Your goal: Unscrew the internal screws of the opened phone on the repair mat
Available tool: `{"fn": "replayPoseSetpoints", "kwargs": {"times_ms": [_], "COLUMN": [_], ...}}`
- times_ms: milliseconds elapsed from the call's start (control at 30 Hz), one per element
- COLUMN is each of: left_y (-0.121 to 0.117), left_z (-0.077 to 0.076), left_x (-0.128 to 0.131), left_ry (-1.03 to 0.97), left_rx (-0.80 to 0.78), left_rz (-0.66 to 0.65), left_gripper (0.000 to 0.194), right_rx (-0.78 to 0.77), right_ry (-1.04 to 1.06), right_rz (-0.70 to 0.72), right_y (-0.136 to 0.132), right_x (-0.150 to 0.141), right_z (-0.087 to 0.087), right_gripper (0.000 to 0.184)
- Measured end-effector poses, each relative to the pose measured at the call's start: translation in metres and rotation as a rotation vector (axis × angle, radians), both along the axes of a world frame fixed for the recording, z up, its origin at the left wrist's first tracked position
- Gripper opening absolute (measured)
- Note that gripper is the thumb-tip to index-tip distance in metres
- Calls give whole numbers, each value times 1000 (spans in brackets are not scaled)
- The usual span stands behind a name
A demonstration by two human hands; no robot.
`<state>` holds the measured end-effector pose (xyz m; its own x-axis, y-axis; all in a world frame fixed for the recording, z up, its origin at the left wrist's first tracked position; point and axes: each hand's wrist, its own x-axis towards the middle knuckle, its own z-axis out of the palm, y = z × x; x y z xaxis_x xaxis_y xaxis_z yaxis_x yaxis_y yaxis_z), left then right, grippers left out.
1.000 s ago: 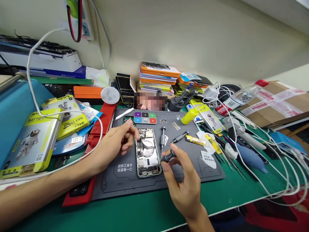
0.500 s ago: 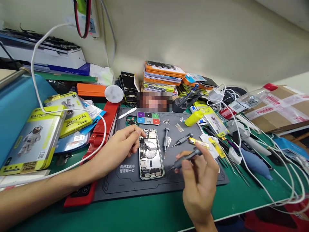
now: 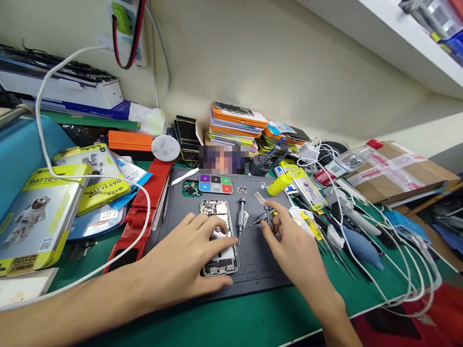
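Note:
An opened smartphone point(image 3: 221, 265) lies on the dark grey work mat point(image 3: 253, 258), its inner parts exposed. My left hand point(image 3: 184, 248) is spread over its middle, fingers apart, covering part of it. My right hand point(image 3: 300, 246) is low over the mat to the right, fingertips closed round a grey screwdriver point(image 3: 267, 224). Beneath those fingers a second screwdriver's thin tip point(image 3: 255, 222) points left, its handle partly hidden. Between the phone and my right hand lies another screwdriver point(image 3: 241, 213), on a small white label.
Behind the phone are a coloured tray point(image 3: 216, 184) and a small circuit board point(image 3: 191, 189). A yellow bottle point(image 3: 280, 184), tweezers point(image 3: 340, 255) and a blue blower point(image 3: 363, 246) lie right. Battery packs point(image 3: 43, 217) and a white cable point(image 3: 144, 193) are left.
My left hand has shifted from the phone's top left corner to over its middle, fingers spreading. My right hand has lowered its screwdriver beside the one lying on the mat. The view has tilted.

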<state>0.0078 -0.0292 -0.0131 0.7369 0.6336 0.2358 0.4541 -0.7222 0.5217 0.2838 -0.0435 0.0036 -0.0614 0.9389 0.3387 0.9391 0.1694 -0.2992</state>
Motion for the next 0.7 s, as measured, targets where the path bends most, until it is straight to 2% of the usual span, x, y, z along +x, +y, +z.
{"fn": "replayPoseSetpoints", "kwargs": {"times_ms": [100, 200, 333, 433, 533, 700], "left_y": [-2, -2, -3, -4, -5, -6], "left_z": [-3, -5, -7, -8, -7, -10], "left_x": [-1, -2, -2, -1, 1, 1], "left_ry": [33, 68, 88, 92, 82, 39], "left_rx": [105, 155, 211, 245, 252, 246], "left_rz": [-84, -114, -120, -124, -117, -87], "left_gripper": [59, 54, 46, 41, 38, 17], "right_rx": [21, 16, -20, -22, 3, 38], "right_ry": [-92, -148, -215, -243, -247, -248], "right_rz": [36, 162, 371, 423, 363, -39], "right_y": [2, -2, -7, -7, -4, 14], "right_x": [12, 20, 24, 28, 33, 32], "right_z": [6, 12, 14, 11, 7, 0], "right_gripper": [40, 35, 20, 20, 24, 35]}}
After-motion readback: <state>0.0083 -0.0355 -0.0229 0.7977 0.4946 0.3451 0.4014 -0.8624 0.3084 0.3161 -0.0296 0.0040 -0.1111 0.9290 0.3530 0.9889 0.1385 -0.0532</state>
